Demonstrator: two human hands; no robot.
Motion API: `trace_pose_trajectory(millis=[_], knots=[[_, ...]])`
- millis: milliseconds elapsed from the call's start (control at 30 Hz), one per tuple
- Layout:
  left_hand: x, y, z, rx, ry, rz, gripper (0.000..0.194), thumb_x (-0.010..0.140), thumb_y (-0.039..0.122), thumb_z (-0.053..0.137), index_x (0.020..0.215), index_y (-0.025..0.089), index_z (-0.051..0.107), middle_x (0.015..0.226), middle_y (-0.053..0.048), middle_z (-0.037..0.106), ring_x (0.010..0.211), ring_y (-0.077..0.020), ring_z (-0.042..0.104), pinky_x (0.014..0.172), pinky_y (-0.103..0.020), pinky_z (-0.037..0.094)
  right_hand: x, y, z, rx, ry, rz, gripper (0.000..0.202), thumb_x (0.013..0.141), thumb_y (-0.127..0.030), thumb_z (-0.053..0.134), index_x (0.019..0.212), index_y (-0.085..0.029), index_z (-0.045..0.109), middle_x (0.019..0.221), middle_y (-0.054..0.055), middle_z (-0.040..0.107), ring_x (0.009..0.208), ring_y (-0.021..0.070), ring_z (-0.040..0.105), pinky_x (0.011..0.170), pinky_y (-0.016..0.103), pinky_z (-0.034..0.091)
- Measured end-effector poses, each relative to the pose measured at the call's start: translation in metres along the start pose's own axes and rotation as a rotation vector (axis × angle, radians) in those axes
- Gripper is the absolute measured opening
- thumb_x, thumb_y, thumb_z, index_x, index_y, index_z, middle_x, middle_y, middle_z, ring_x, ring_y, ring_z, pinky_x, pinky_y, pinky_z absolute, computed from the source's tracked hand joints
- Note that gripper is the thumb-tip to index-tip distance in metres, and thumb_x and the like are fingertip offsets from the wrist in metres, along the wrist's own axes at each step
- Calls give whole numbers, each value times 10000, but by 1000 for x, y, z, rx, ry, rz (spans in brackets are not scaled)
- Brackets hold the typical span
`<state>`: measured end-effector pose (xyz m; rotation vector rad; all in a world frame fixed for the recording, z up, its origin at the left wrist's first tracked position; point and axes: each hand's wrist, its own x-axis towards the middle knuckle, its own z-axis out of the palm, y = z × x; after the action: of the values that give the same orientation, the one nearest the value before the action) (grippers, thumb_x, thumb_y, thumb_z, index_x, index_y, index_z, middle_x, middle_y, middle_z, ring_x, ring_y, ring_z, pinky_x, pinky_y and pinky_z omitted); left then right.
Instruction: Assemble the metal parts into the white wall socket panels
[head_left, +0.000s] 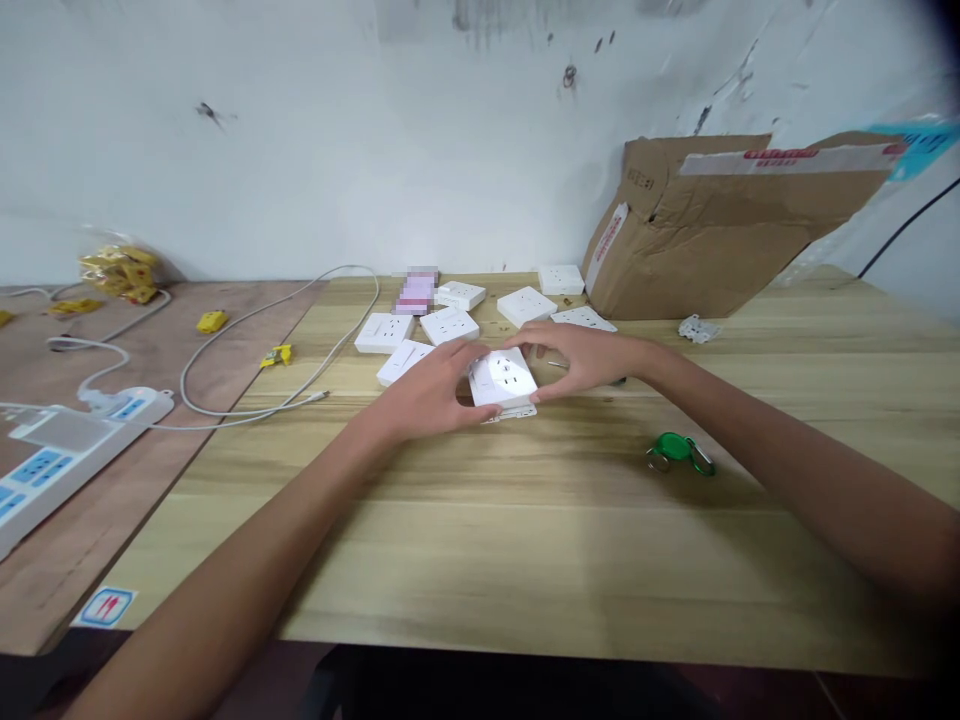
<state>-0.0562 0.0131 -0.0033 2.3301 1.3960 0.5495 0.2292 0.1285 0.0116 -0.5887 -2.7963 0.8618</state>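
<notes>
Now the left hand [435, 395] and right hand [585, 357] have thumbs and fingers curled round opposite edges of a white socket [504, 378], mid-table, right in front of the other white sockets [526, 306].

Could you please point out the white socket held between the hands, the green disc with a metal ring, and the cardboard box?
White socket [503, 377], head view: middle of its front.
Green disc [673, 446], head view: its round body.
Cardboard box [720, 240], head view: its broad side.
</notes>
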Motion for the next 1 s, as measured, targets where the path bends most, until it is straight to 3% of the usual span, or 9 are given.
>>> trace_pose_trajectory(millis=[200,433,567,1000], knots=[[0,-3,-10,-98,97,-11,744,999,701,684,1604,279,589,1569,-131,670,1341,-380,657,1117,-553,555,-1,-8,-10,124,118,44,788,919,-598,832,1637,-373,601,1523,89,696,1303,343,676,1133,521,565],[-1,0,1,-38,5,43,788,923,657,789,1595,301,583,1547,-145,652,1399,-409,620,1149,-579,532,-2,-3,-5,44,-2,30,911,754,-580,953,1593,-408,644,1475,71,728,1274,371,683,1084,518,574],[0,-1,7,-17,-19,36,773,891,654,821,1552,314,610,1475,-149,671,1338,-410,651,1109,-580,555,-1,1,3,-2,-45,18,889,765,-598,931,1590,-419,651,1414,68,745,1242,373,685,1080,531,556],[0,-2,8,11,-58,42,805,891,670,820,1560,278,603,1540,-156,634,1399,-416,621,1161,-562,528,0,-3,6,-28,-57,8,854,768,-598,925,1552,-372,672,1361,87,747,1171,357,685,1042,523,561]])
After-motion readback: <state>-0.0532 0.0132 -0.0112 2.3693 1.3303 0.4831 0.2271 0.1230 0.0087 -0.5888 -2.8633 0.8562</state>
